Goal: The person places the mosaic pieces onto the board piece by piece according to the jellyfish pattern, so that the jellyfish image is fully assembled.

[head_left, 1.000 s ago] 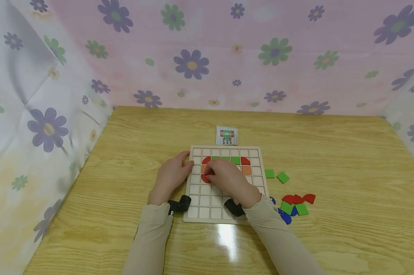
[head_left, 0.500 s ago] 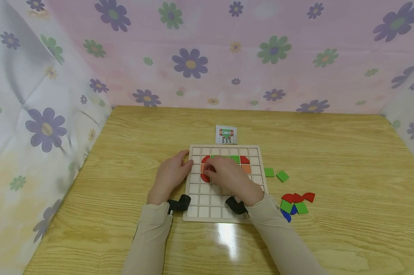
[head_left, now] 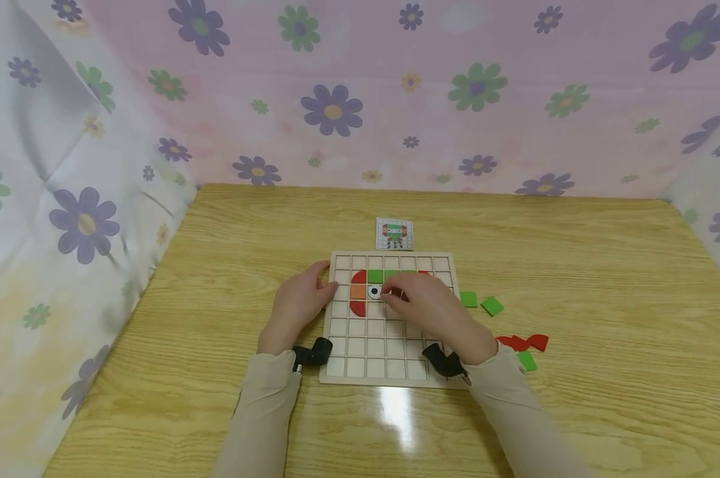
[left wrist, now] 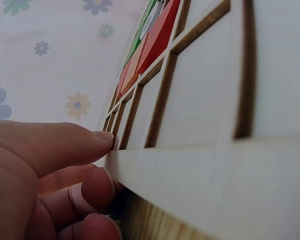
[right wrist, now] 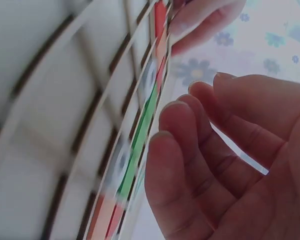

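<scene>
On the worktop (head_left: pixel 604 279) lies a gridded board (head_left: pixel 375 347); the left hand (head_left: pixel 300 302) grips its left edge, thumb on the rim; the right hand (head_left: pixel 431 305) is over the board, fingers loosely bent, not clamped. The picture card (head_left: pixel 394 234) lies beyond the board; the eye tile (head_left: pixel 374 292) sits beside the orange square (head_left: pixel 358 292).

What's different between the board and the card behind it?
The board is larger than the card. The board holds separate coloured tiles; the card looks printed. The left hand touches the board; the card is untouched. Both are gridded, with green and red showing.
</scene>
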Action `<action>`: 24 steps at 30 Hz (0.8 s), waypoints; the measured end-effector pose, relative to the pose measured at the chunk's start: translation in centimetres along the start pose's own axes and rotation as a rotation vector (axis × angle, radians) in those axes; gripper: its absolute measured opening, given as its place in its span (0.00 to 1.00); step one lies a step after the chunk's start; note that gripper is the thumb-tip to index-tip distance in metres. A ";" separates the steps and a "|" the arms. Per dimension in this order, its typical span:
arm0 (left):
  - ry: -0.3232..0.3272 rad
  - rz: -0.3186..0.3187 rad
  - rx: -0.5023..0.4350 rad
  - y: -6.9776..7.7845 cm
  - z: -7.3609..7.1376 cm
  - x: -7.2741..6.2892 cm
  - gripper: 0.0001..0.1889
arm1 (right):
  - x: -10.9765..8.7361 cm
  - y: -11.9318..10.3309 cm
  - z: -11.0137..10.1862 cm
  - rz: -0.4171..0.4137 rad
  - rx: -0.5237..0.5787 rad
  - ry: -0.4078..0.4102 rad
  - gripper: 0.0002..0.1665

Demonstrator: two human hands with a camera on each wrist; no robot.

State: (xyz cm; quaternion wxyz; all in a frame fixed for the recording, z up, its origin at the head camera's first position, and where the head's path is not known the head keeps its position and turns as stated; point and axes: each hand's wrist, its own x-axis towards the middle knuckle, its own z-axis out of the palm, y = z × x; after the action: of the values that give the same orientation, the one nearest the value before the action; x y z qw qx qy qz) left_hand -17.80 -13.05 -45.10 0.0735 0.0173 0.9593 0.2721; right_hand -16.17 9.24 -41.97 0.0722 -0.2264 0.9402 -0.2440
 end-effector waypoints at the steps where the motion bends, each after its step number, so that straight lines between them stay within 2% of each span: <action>1: -0.002 -0.003 -0.001 -0.1 0.1 0.0 0.26 | -0.3 0.5 -0.1 0.002 -0.008 0.007 0.07; 9: -0.001 -0.002 -0.005 -0.1 0.1 0.1 0.25 | -2.5 3.8 -1.7 0.031 -0.016 0.049 0.08; 18: 0.013 0.010 0.002 0.1 0.0 -0.1 0.25 | -4.2 7.8 -3.2 0.120 -0.026 0.032 0.11; 24: 0.012 0.004 -0.001 0.3 -0.1 -0.2 0.25 | -4.8 9.9 -3.7 0.146 -0.002 0.015 0.13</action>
State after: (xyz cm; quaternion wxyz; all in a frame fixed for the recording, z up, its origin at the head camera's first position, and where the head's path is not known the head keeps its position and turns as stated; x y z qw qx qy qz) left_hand -17.60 -12.85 -44.84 0.0670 0.0176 0.9596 0.2728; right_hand -16.73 20.72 -43.48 0.0824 -0.1556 0.9550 -0.2388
